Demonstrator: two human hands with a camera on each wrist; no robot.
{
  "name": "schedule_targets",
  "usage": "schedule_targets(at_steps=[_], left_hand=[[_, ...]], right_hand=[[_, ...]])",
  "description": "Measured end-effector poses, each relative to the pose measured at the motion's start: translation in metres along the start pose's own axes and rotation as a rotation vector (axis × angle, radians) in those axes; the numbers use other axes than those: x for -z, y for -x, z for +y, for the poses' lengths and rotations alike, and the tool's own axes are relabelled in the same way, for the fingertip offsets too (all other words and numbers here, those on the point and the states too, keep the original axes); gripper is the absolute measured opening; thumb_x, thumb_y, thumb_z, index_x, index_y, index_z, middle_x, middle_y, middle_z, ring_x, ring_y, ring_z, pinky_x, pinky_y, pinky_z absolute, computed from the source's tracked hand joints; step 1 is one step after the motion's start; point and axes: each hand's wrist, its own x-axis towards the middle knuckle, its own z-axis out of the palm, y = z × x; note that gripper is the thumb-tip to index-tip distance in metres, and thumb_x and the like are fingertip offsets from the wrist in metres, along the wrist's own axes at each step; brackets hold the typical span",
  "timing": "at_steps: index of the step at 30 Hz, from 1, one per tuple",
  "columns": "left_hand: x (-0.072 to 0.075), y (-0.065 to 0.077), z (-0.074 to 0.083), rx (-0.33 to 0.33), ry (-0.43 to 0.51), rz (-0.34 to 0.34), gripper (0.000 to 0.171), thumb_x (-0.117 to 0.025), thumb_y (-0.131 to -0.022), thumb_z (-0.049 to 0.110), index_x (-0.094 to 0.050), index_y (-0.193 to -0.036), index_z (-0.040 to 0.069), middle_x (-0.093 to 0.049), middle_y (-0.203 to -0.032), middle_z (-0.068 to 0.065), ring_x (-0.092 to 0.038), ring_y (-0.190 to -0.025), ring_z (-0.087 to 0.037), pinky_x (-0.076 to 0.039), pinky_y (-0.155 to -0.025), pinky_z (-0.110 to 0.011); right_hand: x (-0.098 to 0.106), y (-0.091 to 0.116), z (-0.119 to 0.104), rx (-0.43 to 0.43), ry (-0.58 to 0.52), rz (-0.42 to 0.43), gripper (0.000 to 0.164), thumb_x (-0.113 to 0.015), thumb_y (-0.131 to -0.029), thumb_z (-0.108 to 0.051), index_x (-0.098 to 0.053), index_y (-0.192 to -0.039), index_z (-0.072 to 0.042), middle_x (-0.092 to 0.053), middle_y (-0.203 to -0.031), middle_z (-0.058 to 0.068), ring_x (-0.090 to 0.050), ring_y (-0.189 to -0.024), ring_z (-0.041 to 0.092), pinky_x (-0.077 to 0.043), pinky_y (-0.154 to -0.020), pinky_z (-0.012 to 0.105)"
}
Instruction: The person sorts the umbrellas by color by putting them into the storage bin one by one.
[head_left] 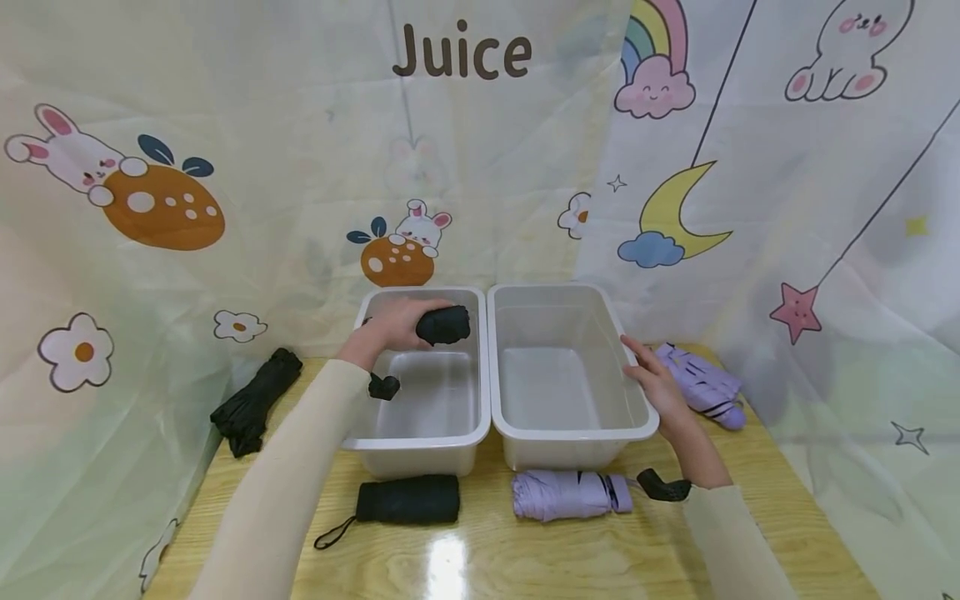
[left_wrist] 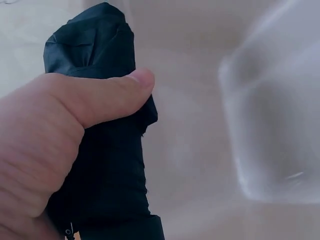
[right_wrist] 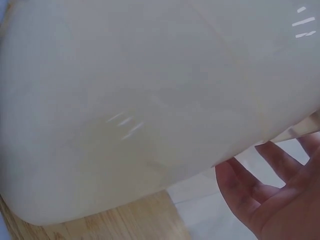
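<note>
My left hand (head_left: 399,323) grips a black folded umbrella (head_left: 444,325) above the left white bin (head_left: 482,367). In the left wrist view, the thumb lies across the dark fabric of that umbrella (left_wrist: 110,170). At the outer rim of the right white bin (head_left: 622,321) is my right hand (head_left: 660,385), its fingers loosely bent against the edge. The right wrist view shows those fingertips right at the edge of the pale bin wall (right_wrist: 150,100), with the right hand (right_wrist: 280,195) at the lower right.
Another black folded umbrella (head_left: 408,500) lies in front of the left bin, and a lilac one (head_left: 562,495) in front of the right bin. Further black (head_left: 257,402) and lilac umbrellas (head_left: 701,383) lie at the sides on the wooden table (head_left: 480,558). A printed curtain (head_left: 300,208) hangs behind.
</note>
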Motion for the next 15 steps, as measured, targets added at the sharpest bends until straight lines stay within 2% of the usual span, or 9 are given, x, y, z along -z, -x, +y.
schedule_targets(at_steps=[7,15], left_hand=[[-0.024,-0.009,-0.005,0.060,0.075,-0.076,0.086,-0.088,-0.072,0.030,-0.044,-0.145,0.038,-0.057,-0.132,0.001,-0.052,-0.110,-0.026,-0.040,-0.096,-0.046],[-0.042,-0.014,-0.008,0.108,0.129,-0.140,0.085,-0.089,-0.071,0.022,-0.047,-0.142,0.040,-0.054,-0.134,0.001,-0.049,-0.114,-0.027,-0.036,-0.101,-0.048]], right_hand=[[0.000,0.001,0.001,0.003,-0.025,0.009,0.059,-0.043,-0.105,-0.017,-0.016,-0.157,-0.011,-0.013,-0.158,0.020,-0.049,-0.112,0.017,-0.049,-0.083,0.028],[-0.001,0.000,0.002,0.030,-0.038,0.000,0.058,-0.043,-0.105,-0.015,-0.016,-0.156,-0.009,-0.012,-0.158,0.020,-0.048,-0.114,0.018,-0.049,-0.083,0.029]])
